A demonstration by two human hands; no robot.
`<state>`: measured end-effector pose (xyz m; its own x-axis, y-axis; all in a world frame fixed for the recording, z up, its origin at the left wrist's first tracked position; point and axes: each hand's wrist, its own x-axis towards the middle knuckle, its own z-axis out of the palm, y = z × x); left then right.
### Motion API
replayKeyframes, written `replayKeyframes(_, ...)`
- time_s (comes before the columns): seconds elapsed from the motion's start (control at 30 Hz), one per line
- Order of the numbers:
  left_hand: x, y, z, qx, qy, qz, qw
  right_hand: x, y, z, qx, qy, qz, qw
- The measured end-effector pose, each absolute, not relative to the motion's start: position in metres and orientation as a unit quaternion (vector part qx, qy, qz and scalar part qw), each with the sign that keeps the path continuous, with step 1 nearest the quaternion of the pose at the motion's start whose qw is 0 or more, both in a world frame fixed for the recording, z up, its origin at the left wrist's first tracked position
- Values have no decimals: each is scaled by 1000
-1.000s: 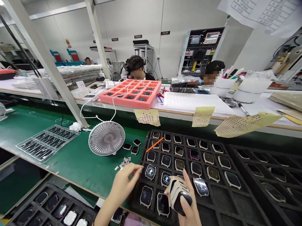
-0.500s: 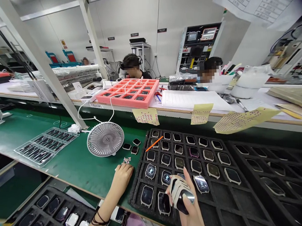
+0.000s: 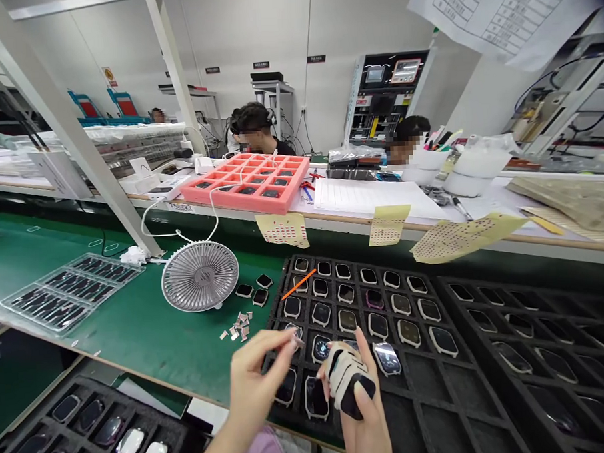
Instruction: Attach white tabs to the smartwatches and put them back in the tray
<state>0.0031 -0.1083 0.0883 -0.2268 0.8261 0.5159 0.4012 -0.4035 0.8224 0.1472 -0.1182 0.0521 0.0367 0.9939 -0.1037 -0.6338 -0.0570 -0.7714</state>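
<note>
My right hand [image 3: 363, 411] is wrapped round a stack of smartwatch bodies [image 3: 346, 378] without straps, several together, their silvery edges side by side. Between the thumb and finger of my left hand [image 3: 258, 372] is a small flat pinkish-silver piece [image 3: 297, 340], held just left of the stack. A scatter of similar small pieces [image 3: 239, 326] lies on the green bench beyond my left hand. Both hands are over the near part of a black foam tray [image 3: 433, 381], whose compartments hold many watch bodies, some with lit screens.
A round grey fan [image 3: 200, 276] stands on the bench, with a few watch bodies [image 3: 260, 296] beside it. An orange stick [image 3: 298, 284] lies across the tray. More black trays [image 3: 515, 297] flank it. A pink foam tray [image 3: 286, 204] rests on the shelf; people sit behind.
My left hand has lifted from the small pieces on the bench and come right with one in its fingers. My right hand still holds the watch stack. The view has shifted slightly.
</note>
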Motion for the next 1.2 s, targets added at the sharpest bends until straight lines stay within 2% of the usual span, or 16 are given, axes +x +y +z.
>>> replayKeyframes(0.13, 39, -114, 93, 596, 447, 610, 269, 149, -118, 36, -337, -282, 622, 648)
replayKeyframes(0.27, 48, -111, 86, 557, 450, 615, 330, 152, -117, 23, -355, -315, 591, 652)
replayKeyframes(0.5, 66, -117, 79, 461, 477, 658, 355, 139, -129, 40, -418, -365, 488, 674)
replayKeyframes(0.63, 78, -118, 72, 438, 427, 696, 376, 135, -135, 52, -427, -358, 446, 701)
replayKeyframes(0.93, 75, -108, 51, 584, 280, 657, 386, 142, -128, 50, -446, -317, 439, 713)
replayKeyframes(1.07, 68, -110, 51, 606, 288, 635, 383, 142, -128, 45, -431, -321, 441, 719)
replayKeyframes(1.2, 47, -109, 65, 716, 325, 530, 318, 150, -115, 42, -439, -337, 483, 679)
